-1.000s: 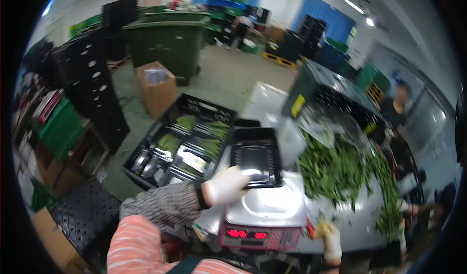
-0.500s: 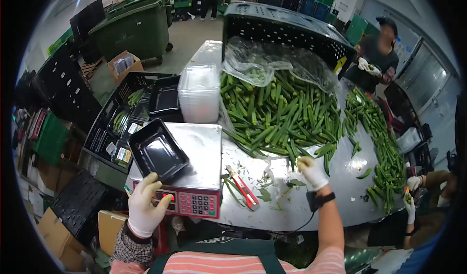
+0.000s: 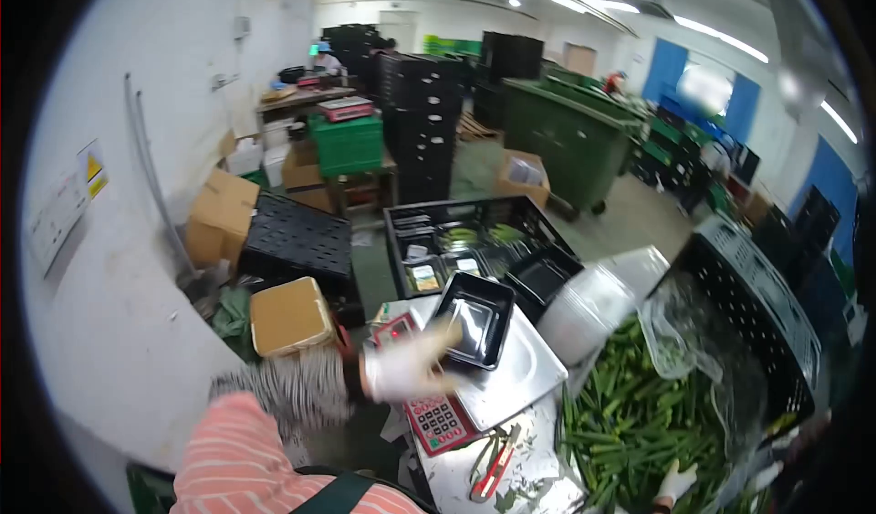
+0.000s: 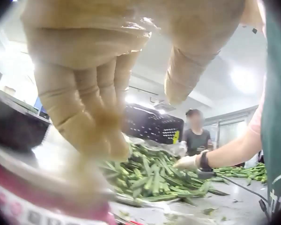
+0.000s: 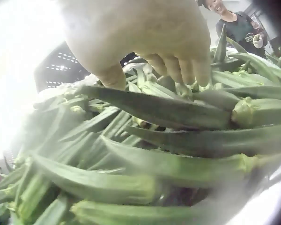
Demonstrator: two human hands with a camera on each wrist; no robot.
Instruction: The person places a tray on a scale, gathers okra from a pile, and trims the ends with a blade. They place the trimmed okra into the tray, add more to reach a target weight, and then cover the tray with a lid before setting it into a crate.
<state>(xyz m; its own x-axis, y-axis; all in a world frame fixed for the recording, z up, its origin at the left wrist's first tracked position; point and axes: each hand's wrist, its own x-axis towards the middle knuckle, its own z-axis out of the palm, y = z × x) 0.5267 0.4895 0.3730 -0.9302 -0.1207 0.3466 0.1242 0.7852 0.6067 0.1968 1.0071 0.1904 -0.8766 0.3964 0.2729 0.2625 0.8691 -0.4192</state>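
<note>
My gloved left hand (image 3: 406, 368) is blurred beside a black plastic tray (image 3: 476, 327), its fingers extended and overlapping the tray's near edge in the head view. The tray sits on the metal plate of a scale (image 3: 525, 377) with a red keypad. In the left wrist view the left fingers (image 4: 79, 98) are stretched out, the thumb apart and nothing between them. My gloved right hand (image 3: 678, 482) reaches onto a heap of green okra (image 3: 630, 395). Its fingertips (image 5: 175, 70) touch pods, thumb held apart, in the right wrist view.
A red-handled cutter (image 3: 497, 468) lies near the scale. Stacked clear plastic containers (image 3: 589, 309) and another black tray (image 3: 545, 272) stand behind it. A black crate (image 3: 401, 268) holds packed trays. A perforated crate (image 3: 762, 300) lies behind the okra. Another person (image 4: 196, 136) stands across the table.
The head view has swung left. My left hand held the black tray a second ago; the tray now rests on the scale. My right hand has moved from the okra heap's near edge farther onto it.
</note>
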